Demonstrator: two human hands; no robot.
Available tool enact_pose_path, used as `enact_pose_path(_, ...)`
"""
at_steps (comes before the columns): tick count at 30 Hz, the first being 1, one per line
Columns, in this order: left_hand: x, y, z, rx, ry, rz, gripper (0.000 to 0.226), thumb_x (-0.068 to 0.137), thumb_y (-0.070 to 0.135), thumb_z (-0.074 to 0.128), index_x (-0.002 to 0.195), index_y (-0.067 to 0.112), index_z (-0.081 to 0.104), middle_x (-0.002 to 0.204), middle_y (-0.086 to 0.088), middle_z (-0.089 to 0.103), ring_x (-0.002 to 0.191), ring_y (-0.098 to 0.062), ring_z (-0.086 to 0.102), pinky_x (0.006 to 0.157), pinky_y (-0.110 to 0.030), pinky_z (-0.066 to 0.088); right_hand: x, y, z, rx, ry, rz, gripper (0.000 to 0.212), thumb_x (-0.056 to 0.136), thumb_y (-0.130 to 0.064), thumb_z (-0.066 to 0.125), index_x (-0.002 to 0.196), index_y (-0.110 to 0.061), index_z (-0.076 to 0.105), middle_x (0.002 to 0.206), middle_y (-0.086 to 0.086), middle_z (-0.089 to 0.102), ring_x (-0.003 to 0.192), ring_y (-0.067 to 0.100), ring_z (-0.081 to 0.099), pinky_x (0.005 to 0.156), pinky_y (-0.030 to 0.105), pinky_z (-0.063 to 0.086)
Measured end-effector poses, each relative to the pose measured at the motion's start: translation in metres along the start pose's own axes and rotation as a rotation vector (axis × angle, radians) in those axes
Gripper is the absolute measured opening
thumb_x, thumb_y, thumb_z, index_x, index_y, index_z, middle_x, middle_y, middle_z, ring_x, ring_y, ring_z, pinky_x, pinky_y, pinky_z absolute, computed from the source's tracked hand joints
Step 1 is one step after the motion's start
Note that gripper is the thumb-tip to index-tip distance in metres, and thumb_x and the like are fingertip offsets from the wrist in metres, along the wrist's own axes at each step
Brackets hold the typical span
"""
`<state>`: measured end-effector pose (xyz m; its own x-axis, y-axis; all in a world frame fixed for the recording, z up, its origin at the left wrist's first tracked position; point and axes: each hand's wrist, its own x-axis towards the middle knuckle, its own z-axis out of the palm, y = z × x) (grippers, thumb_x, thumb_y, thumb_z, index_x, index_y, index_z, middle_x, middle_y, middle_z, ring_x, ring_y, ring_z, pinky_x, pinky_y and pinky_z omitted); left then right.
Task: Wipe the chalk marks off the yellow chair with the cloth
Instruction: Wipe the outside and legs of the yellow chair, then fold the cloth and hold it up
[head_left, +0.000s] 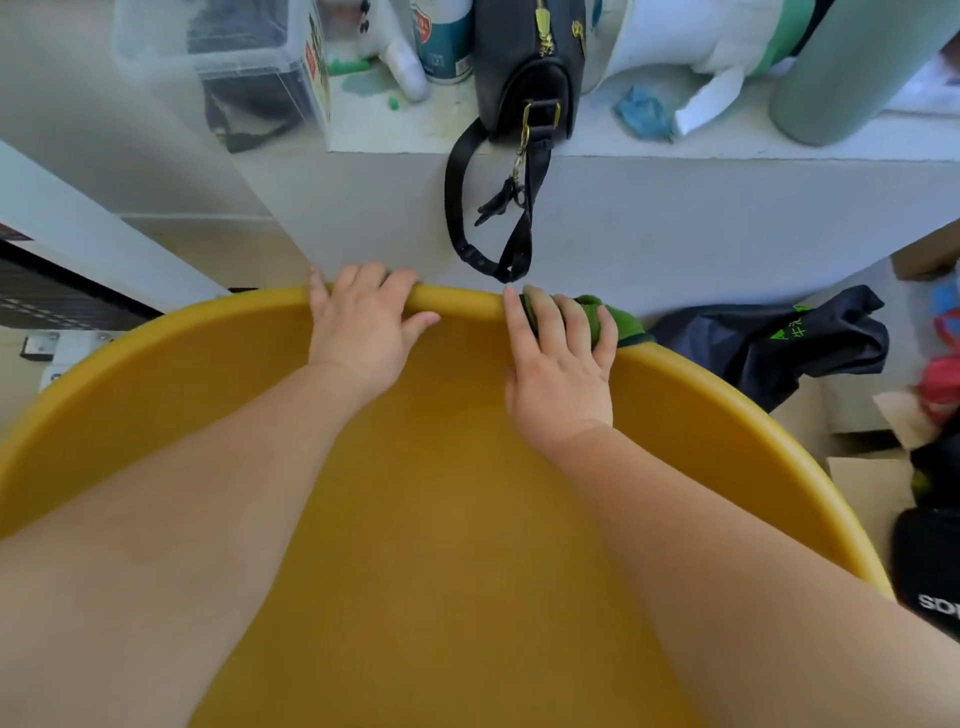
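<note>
Cluttered home corner, handbag (524, 78) on ledge (675, 150), storage box (244, 52)

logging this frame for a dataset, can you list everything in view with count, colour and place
yellow chair: one, yellow, fills the lower frame, its curved rim at the far edge
cloth: one, green, on the chair rim under the right hand
handbag: one, black, on the white ledge, strap hanging down the wall
plastic box: one, clear, top left on the ledge
can: one, teal and white, left of the handbag
crumpled wad: one, blue, on the ledge right of the handbag
cylinder: one, grey-green, top right
dark bag: one, navy with green print, on the floor right of the chair
left hand: one, grips the rim
right hand: one, presses the cloth on the rim
</note>
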<state>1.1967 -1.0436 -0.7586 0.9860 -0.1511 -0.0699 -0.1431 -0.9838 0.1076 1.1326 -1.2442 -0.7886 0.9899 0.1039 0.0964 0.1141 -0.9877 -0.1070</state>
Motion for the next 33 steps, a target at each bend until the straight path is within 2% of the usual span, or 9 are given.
enact_pose_path(10,0.070,-0.001,-0.015,0.070,0.019,-0.028,0.049,0.096,0.058,0.040,0.130,0.025,0.052,0.124,-0.005,0.057,0.122,-0.030,0.048,0.114,-0.065,0.016,0.072,0.024,-0.013,-0.021,-0.077,-0.051,0.081,0.096,-0.002,0.041,0.164,-0.027,0.007,0.171,0.004,0.014,0.156,0.029,0.012,0.127,0.048,0.000)
enact_pose_path(13,0.080,0.003,-0.020,0.044,-0.006,-0.087,0.055,0.098,0.057,0.035,0.140,0.022,0.045,0.139,-0.009,0.050,0.134,-0.032,0.040,0.115,-0.063,0.016,0.091,0.029,-0.023,-0.092,-0.120,-0.094,0.076,0.100,-0.002,0.036,0.165,-0.022,0.001,0.172,0.012,0.000,0.158,0.031,0.006,0.127,0.045,0.004)
enact_pose_path(15,0.078,0.008,-0.021,0.029,-0.085,-0.067,0.068,0.097,0.061,0.031,0.153,0.022,0.024,0.160,-0.010,0.025,0.148,-0.033,0.017,0.118,-0.061,0.011,0.103,0.034,-0.032,-0.137,-0.150,-0.131,0.072,0.103,-0.004,0.037,0.165,-0.017,0.004,0.171,0.015,0.006,0.156,0.033,0.012,0.126,0.045,0.011)
enact_pose_path(17,0.069,0.011,-0.020,0.018,-0.143,-0.024,0.076,0.096,0.063,0.031,0.157,0.026,0.004,0.165,-0.005,0.000,0.151,-0.030,-0.001,0.119,-0.058,0.007,0.112,0.039,-0.041,-0.104,-0.158,-0.144,0.066,0.103,-0.002,0.038,0.164,-0.014,0.016,0.168,0.014,0.024,0.152,0.033,0.024,0.123,0.044,0.020)
enact_pose_path(20,0.042,0.013,-0.022,0.017,-0.194,0.021,0.079,0.096,0.059,0.037,0.157,0.027,-0.003,0.165,-0.002,-0.009,0.152,-0.025,-0.005,0.120,-0.057,0.007,0.111,0.040,-0.050,0.014,-0.116,-0.135,0.061,0.095,0.011,0.040,0.154,-0.005,0.042,0.151,0.018,0.052,0.135,0.039,0.047,0.114,0.049,0.035)
enact_pose_path(22,0.019,0.015,-0.025,-0.025,-0.223,0.013,0.080,0.096,0.055,0.042,0.157,0.029,-0.002,0.166,-0.001,-0.004,0.152,-0.025,0.000,0.120,-0.056,0.008,0.094,0.027,-0.053,0.087,-0.067,-0.212,0.058,0.081,0.018,0.047,0.135,0.004,0.061,0.127,0.025,0.068,0.110,0.044,0.063,0.095,0.055,0.052)
enact_pose_path(24,-0.006,0.023,-0.033,-0.142,-0.219,-0.017,0.080,0.095,0.050,0.049,0.157,0.029,0.003,0.165,-0.002,0.008,0.151,-0.025,0.010,0.120,-0.054,0.014,0.069,0.015,-0.052,0.171,-0.009,-0.277,0.054,0.072,0.018,0.058,0.123,0.005,0.069,0.114,0.025,0.073,0.095,0.043,0.069,0.081,0.054,0.058)
enact_pose_path(29,-0.088,0.059,-0.074,-0.700,-0.273,-0.095,0.072,0.091,0.038,0.064,0.153,0.028,0.027,0.153,0.000,0.039,0.139,-0.018,0.039,0.112,-0.037,0.033,-0.012,-0.011,-0.118,0.476,0.062,-0.108,0.045,0.079,0.012,0.070,0.123,-0.001,0.072,0.118,0.017,0.074,0.104,0.037,0.069,0.092,0.043,0.057)
enact_pose_path(33,-0.154,0.095,-0.130,-1.095,-0.335,-0.215,0.054,0.089,0.025,0.070,0.138,0.031,0.049,0.133,0.015,0.056,0.121,0.000,0.052,0.092,-0.010,0.039,-0.072,-0.021,-0.201,0.732,-0.081,0.184,0.035,0.095,-0.007,0.066,0.130,-0.012,0.070,0.124,0.007,0.073,0.118,0.026,0.064,0.099,0.028,0.045)
